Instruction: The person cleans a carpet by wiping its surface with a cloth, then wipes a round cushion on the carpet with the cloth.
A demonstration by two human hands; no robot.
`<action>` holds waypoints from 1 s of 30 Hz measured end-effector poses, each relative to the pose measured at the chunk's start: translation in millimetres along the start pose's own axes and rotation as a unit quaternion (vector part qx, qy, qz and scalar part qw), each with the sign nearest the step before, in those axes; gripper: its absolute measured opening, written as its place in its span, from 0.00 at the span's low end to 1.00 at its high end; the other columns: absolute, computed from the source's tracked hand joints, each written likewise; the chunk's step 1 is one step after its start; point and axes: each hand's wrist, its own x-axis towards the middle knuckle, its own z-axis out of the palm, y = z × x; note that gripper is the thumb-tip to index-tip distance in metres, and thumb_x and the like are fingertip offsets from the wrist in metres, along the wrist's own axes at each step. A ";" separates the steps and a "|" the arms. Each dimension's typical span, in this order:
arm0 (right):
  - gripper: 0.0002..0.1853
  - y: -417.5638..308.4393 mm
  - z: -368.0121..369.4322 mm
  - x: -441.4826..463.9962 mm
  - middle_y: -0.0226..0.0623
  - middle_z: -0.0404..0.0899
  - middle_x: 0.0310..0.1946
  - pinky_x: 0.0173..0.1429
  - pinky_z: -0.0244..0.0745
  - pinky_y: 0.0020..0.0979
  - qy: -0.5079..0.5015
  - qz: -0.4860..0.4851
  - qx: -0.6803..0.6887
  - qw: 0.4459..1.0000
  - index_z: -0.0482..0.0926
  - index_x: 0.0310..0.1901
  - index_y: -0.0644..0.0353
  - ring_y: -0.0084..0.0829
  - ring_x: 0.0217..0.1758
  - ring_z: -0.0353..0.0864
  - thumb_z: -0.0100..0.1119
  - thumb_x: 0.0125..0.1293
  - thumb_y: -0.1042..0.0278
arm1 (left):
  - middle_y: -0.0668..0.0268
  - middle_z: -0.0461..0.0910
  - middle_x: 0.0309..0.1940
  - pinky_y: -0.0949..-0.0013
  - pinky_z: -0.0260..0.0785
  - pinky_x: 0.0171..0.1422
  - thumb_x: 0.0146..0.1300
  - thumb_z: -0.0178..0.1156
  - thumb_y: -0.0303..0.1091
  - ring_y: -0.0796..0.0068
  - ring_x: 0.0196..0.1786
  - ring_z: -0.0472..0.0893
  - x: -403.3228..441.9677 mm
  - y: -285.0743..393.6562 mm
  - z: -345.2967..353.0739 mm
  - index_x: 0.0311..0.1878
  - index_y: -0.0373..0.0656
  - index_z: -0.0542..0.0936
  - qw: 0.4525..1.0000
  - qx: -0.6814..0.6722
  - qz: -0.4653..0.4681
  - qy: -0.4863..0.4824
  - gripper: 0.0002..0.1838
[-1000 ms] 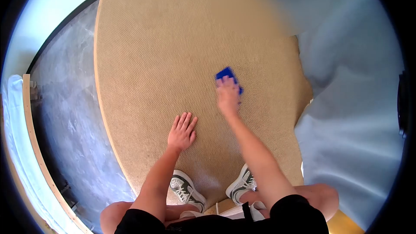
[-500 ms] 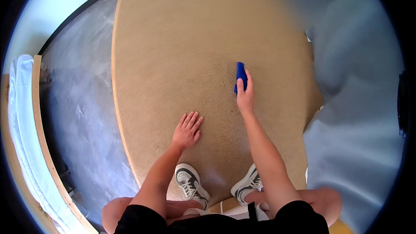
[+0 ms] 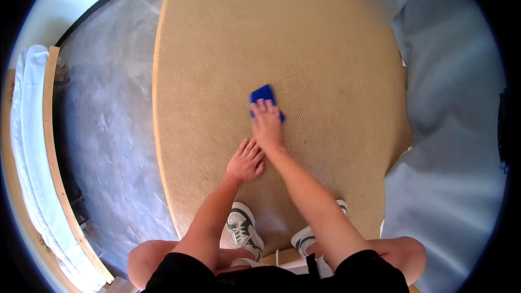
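Under my right hand (image 3: 268, 125) is a folded blue cloth (image 3: 263, 93), lying against the tan woven carpet (image 3: 217, 65). My fingers press on its top, and its far end and right edge show beyond them. Spread flat on the same carpet is my left hand (image 3: 247, 161), open and holding nothing. It rests nearer to me, just left of my right wrist, and the two overlap slightly in the view.
My sneakers (image 3: 242, 228) stand on the carpet's near end. Left of its pale edge is a grey marbled floor (image 3: 114, 103), then a wooden rail (image 3: 49, 108) with white fabric (image 3: 32, 103). Grey drapery (image 3: 450, 103) hangs along the right.
My right hand has swung left with the blue cloth, from gripping its side to lying over it. My left hand stays flat on the carpet. The view has shifted slightly.
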 end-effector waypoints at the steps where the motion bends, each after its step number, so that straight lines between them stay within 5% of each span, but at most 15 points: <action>1: 0.29 -22.4 6.2 7.0 0.48 0.70 0.74 0.82 0.54 0.55 -0.038 -0.020 0.016 0.999 0.72 0.71 0.55 0.54 0.79 0.64 0.62 0.69 0.64 | 0.61 0.62 0.81 0.49 0.40 0.89 0.72 0.51 0.52 0.60 0.84 0.58 0.3 0.8 -3.8 0.80 0.52 0.65 0.996 -0.001 -0.013 -0.091 0.35; 2: 0.28 -41.9 15.6 11.2 0.47 0.72 0.73 0.82 0.55 0.54 -0.017 -0.042 0.060 0.997 0.74 0.70 0.55 0.54 0.78 0.65 0.62 0.69 0.65 | 0.61 0.62 0.81 0.49 0.40 0.89 0.72 0.51 0.52 0.60 0.84 0.58 -1.8 -1.1 3.9 0.80 0.52 0.65 0.996 0.000 -0.013 -0.091 0.35; 4: 0.26 -57.3 24.3 14.5 0.46 0.75 0.71 0.81 0.57 0.53 0.005 -0.065 0.104 0.992 0.75 0.69 0.56 0.54 0.77 0.66 0.63 0.68 0.66 | 0.61 0.63 0.81 0.50 0.40 0.89 0.72 0.50 0.53 0.60 0.84 0.58 -7.2 -5.6 24.2 0.80 0.50 0.66 0.992 -0.095 0.018 0.075 0.35; 6: 0.21 -64.6 23.5 25.6 0.44 0.78 0.68 0.79 0.62 0.50 0.010 -0.045 0.179 0.983 0.79 0.64 0.58 0.51 0.75 0.70 0.60 0.71 0.67 | 0.60 0.62 0.81 0.50 0.40 0.89 0.72 0.50 0.53 0.59 0.84 0.58 -4.4 -4.4 7.8 0.80 0.50 0.65 0.997 -0.070 0.004 -0.013 0.35; 7: 0.19 -56.3 16.8 29.4 0.46 0.82 0.63 0.76 0.67 0.48 0.001 -0.015 0.251 0.968 0.79 0.63 0.61 0.50 0.71 0.75 0.58 0.74 0.65 | 0.60 0.62 0.81 0.51 0.40 0.89 0.73 0.50 0.52 0.59 0.84 0.58 -4.8 -5.8 0.7 0.80 0.50 0.65 0.993 -0.047 -0.011 -0.103 0.35; 9: 0.19 -49.6 -12.9 31.7 0.49 0.83 0.61 0.73 0.70 0.45 0.007 0.176 0.400 0.899 0.79 0.63 0.62 0.50 0.67 0.78 0.56 0.77 0.62 | 0.59 0.61 0.82 0.51 0.40 0.89 0.73 0.51 0.51 0.59 0.84 0.58 -9.4 -18.6 8.9 0.81 0.51 0.64 0.999 -0.037 0.003 -0.009 0.35; 11: 0.19 -22.3 -27.3 33.8 0.50 0.83 0.60 0.71 0.71 0.43 0.132 0.201 0.358 0.902 0.79 0.63 0.62 0.51 0.66 0.79 0.55 0.78 0.60 | 0.57 0.61 0.81 0.49 0.42 0.88 0.69 0.55 0.47 0.55 0.84 0.57 -23.4 -33.2 13.0 0.80 0.51 0.67 0.993 -0.057 -0.007 0.107 0.35; 14: 0.21 -3.8 -65.4 28.6 0.49 0.75 0.70 0.76 0.66 0.46 0.060 0.217 0.326 0.918 0.81 0.63 0.57 0.50 0.74 0.71 0.59 0.76 0.54 | 0.58 0.60 0.82 0.50 0.40 0.89 0.70 0.54 0.47 0.57 0.85 0.56 -45.1 -64.6 11.4 0.81 0.55 0.65 0.991 -0.031 -0.061 0.112 0.35; 16: 0.22 14.6 -42.5 25.7 0.50 0.66 0.77 0.83 0.55 0.51 0.033 -0.028 0.003 0.999 0.81 0.65 0.50 0.50 0.81 0.61 0.64 0.73 0.54 | 0.60 0.58 0.83 0.52 0.38 0.90 0.72 0.52 0.48 0.59 0.86 0.53 -48.6 -70.0 6.5 0.82 0.58 0.63 0.994 -0.026 -0.063 0.087 0.35; 17: 0.27 12.4 -36.7 27.2 0.48 0.56 0.82 0.85 0.45 0.57 -0.015 -0.041 -0.036 0.998 0.78 0.69 0.45 0.53 0.86 0.49 0.66 0.70 0.51 | 0.61 0.57 0.83 0.52 0.37 0.90 0.72 0.51 0.49 0.60 0.86 0.52 -46.9 -67.5 4.3 0.82 0.59 0.62 0.995 -0.020 -0.068 0.075 0.35; 20: 0.32 8.9 -23.2 28.6 0.50 0.54 0.82 0.87 0.44 0.55 -0.058 -0.027 -0.009 0.998 0.72 0.74 0.45 0.55 0.86 0.48 0.64 0.71 0.49 | 0.63 0.56 0.84 0.52 0.36 0.90 0.73 0.49 0.50 0.62 0.86 0.51 -45.5 -68.2 0.1 0.83 0.61 0.61 0.995 -0.020 -0.083 0.053 0.35; 26: 0.32 -45.3 24.0 34.2 0.54 0.60 0.79 0.85 0.48 0.56 -0.051 -0.058 0.029 0.997 0.71 0.70 0.56 0.56 0.83 0.56 0.67 0.63 0.68 | 0.61 0.57 0.84 0.51 0.38 0.90 0.72 0.50 0.50 0.61 0.86 0.52 -43.5 -69.7 -1.0 0.82 0.60 0.61 0.995 -0.035 -0.059 0.072 0.35; 28: 0.28 -83.1 54.4 41.3 0.53 0.62 0.78 0.85 0.50 0.53 -0.089 -0.119 0.105 0.983 0.76 0.66 0.56 0.56 0.83 0.56 0.66 0.63 0.71 | 0.60 0.56 0.84 0.52 0.38 0.90 0.73 0.48 0.51 0.60 0.86 0.52 -39.8 -70.3 -14.2 0.83 0.58 0.61 0.991 -0.003 -0.079 -0.104 0.36; 30: 0.25 -127.6 68.3 50.6 0.51 0.65 0.77 0.85 0.51 0.52 -0.152 -0.168 0.101 0.969 0.78 0.63 0.57 0.55 0.82 0.58 0.65 0.63 0.72 | 0.60 0.56 0.84 0.53 0.38 0.90 0.73 0.47 0.52 0.60 0.86 0.52 -42.4 -76.2 13.4 0.83 0.56 0.60 0.995 -0.074 -0.063 -0.020 0.36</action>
